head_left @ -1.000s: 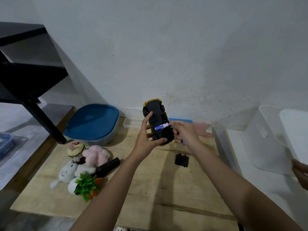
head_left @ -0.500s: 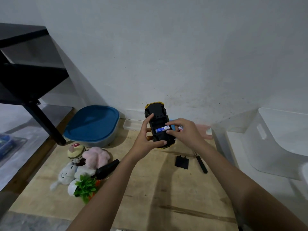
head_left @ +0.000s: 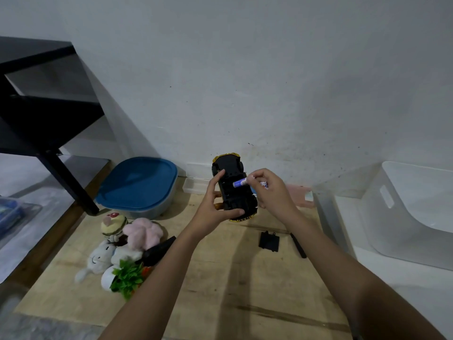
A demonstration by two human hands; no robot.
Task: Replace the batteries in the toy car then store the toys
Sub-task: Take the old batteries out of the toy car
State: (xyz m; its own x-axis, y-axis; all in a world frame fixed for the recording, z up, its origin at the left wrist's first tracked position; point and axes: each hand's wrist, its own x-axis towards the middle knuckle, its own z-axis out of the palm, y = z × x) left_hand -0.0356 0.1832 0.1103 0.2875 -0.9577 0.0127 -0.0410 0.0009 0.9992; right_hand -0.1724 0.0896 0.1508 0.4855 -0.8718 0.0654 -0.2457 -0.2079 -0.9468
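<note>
Two hands at frame centre: left hand (head_left: 212,210) grips upturned black-and-yellow plastic toy car (head_left: 232,186); right hand (head_left: 270,191) pinches blue cylindrical battery (head_left: 240,183) against its underside.

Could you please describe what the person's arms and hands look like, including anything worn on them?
Both are bare. The left hand and right hand wear no gloves, and no ring, watch or bracelet shows. The left forearm and right forearm are uncovered down to the bottom edge of the picture, with no sleeve in view.
</note>
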